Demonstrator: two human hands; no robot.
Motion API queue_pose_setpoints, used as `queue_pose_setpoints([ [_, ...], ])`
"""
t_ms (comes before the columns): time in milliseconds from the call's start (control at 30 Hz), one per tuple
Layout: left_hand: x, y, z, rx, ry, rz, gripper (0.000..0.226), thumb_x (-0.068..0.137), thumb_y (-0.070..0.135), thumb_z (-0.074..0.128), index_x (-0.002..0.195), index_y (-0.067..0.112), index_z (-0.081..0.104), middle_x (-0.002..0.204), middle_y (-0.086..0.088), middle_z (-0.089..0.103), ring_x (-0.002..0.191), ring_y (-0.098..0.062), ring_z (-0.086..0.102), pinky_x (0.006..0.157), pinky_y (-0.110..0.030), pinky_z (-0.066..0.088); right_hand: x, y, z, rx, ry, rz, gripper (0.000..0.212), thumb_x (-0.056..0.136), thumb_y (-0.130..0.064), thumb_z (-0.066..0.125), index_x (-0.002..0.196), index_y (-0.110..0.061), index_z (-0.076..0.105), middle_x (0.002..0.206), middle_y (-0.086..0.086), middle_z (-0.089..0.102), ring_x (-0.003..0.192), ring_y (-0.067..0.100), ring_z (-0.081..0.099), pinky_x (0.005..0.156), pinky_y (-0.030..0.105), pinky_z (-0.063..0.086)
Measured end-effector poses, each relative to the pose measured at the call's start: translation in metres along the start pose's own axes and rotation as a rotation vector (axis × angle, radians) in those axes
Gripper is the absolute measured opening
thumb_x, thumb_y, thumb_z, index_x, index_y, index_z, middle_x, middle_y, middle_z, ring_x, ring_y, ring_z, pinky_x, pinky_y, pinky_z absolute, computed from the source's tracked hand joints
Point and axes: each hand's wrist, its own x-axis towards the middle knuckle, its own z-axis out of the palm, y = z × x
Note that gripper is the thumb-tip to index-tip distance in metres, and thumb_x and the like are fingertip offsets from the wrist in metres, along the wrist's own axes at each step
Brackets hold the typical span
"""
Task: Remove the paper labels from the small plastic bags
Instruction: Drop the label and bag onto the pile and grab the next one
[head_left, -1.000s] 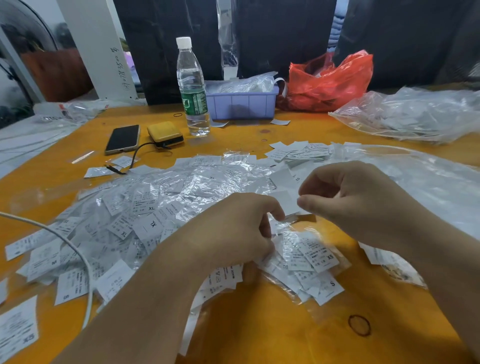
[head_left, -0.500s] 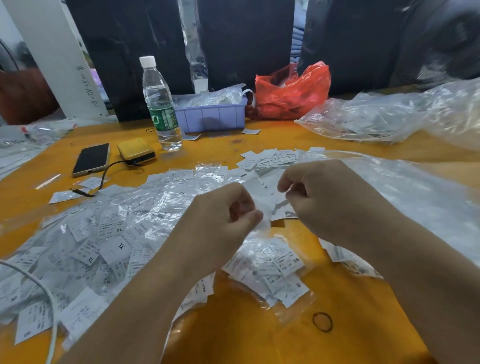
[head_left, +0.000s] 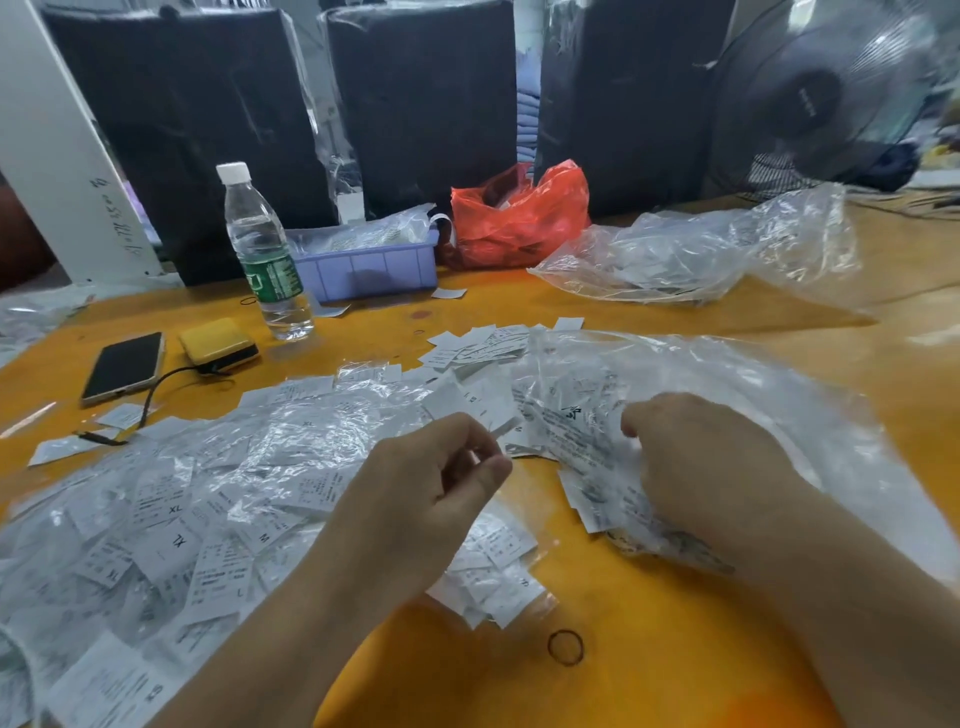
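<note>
Orange tabletop (head_left: 649, 691) held the work, a thin black rubber band (head_left: 565, 647) lying nearest. Beyond it, the left hand (head_left: 421, 499) was curled, thumb against fingertips, apparently pinching a small clear plastic bag, though the film was too faint to confirm. The right hand (head_left: 691, 467) pressed into crumpled clear plastic with printed white paper labels (head_left: 576, 447); its hold could not be told. Filled small bags (head_left: 171, 519) spread left. Farther back stood 1 clear water bottle (head_left: 265, 260). Slippery film could slide free, and loose labels might remix with unopened bags.
</note>
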Motion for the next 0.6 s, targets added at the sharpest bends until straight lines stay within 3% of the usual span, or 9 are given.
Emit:
queue_pose_setpoints([
  [67,-0.0012,0.0002,0.002,0.0,-0.001,0.002,0.011,0.092,0.035,0.062,0.08,0.035,0.062,0.052,0.01,0.05,0.045,-0.004,0.04,0.047,-0.017,0.035,0.0013,-0.0032,0.0025,-0.025,-0.065,0.016,0.012,0.088,-0.006,0.047,0.094,-0.016,0.049,0.089,-0.002,0.04,0.084,0.022,0.046,0.063,0.032,0.04],
  [133,-0.0024,0.0006,0.0046,-0.002,-0.012,0.005,0.011,0.091,0.035,0.062,0.08,0.034,0.063,0.052,0.009,0.051,0.044,-0.004,0.04,0.046,-0.016,0.035,0.0016,-0.0081,0.0018,-0.022,-0.098,0.034,0.013,0.089,-0.009,0.047,0.088,-0.019,0.04,0.085,0.0,0.031,0.087,0.022,0.036,0.065,0.034,0.037],
  [333,-0.0033,0.0,0.0096,0.037,-0.06,0.014,0.012,0.091,0.036,0.063,0.08,0.034,0.062,0.055,0.009,0.052,0.045,-0.003,0.041,0.047,-0.017,0.035,0.0027,-0.0101,0.0064,0.017,-0.055,0.028,0.016,0.089,-0.008,0.047,0.082,-0.02,0.039,0.081,-0.002,0.03,0.089,0.021,0.033,0.066,0.034,0.036],
  [400,-0.0037,0.0009,0.0092,0.038,-0.058,0.015,0.012,0.091,0.035,0.063,0.08,0.034,0.062,0.055,0.009,0.052,0.045,-0.003,0.042,0.047,-0.016,0.035,0.0033,-0.0087,0.0079,0.065,0.016,-0.015,0.013,0.09,-0.011,0.048,0.083,-0.021,0.044,0.085,-0.003,0.036,0.091,0.019,0.039,0.066,0.032,0.039],
  [600,-0.003,0.0031,0.0021,0.003,0.034,0.009,0.01,0.092,0.031,0.063,0.084,0.036,0.062,0.056,0.004,0.053,0.045,-0.004,0.042,0.047,-0.015,0.035,0.0045,-0.0064,0.0111,0.336,0.441,-0.228,0.014,0.093,-0.014,0.057,0.091,-0.012,0.07,0.087,0.0,0.061,0.084,0.02,0.054,0.067,0.034,0.051],
])
